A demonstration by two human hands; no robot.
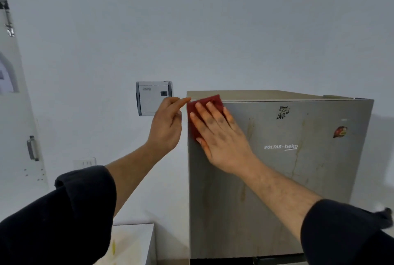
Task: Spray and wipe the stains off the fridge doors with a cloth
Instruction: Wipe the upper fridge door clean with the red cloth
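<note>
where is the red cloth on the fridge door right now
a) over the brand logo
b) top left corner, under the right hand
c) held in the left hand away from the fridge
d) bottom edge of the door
b: the right hand presses the red cloth flat against the top left corner of the fridge door, while the left hand only touches the door's edge.

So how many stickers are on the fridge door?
2: a black torn sticker near the top centre of the fridge door, and a red sticker toward its right edge. None seem hidden.
</note>
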